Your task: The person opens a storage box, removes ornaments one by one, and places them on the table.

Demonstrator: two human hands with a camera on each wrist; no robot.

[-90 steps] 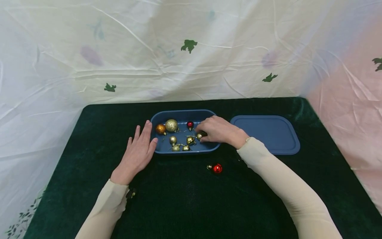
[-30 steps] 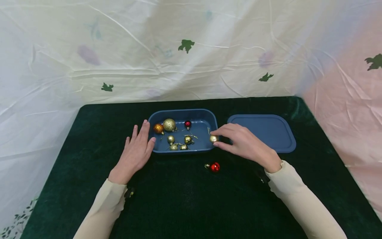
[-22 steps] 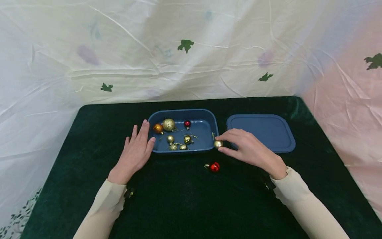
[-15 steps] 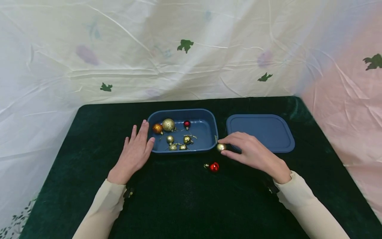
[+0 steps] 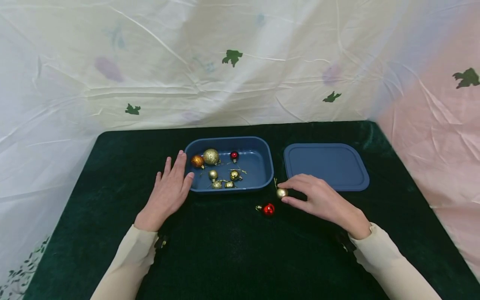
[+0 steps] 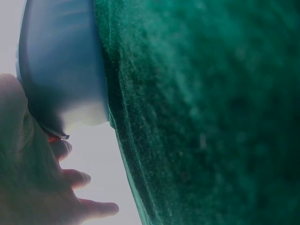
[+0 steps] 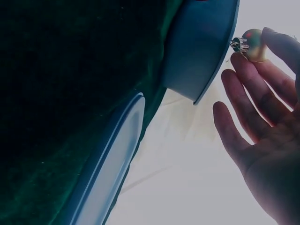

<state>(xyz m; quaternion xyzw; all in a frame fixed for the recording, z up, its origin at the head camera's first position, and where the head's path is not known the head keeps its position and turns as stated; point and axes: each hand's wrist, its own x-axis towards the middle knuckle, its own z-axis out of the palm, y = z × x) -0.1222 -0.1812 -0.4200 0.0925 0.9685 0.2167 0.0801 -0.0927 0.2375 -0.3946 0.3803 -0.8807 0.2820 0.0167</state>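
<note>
With the gold ball (image 5: 281, 193) removed, pinched by the right hand (image 5: 321, 201), the box (image 5: 257, 167) was further emptied; nothing was held by the spread left hand (image 5: 168, 195).

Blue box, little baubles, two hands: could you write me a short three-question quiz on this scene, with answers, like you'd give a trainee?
1. Which thing does the right hand pinch?
A) a glittery orange bauble
B) a smooth gold bauble
C) a dark red bauble

2. True or false: the blue lid covers the blue box.

3. What colour is the loose bauble lying on the green cloth in front of the box?

Key:
1. B.
2. False; the lid lies on the cloth to the right of the box.
3. Red.
</note>
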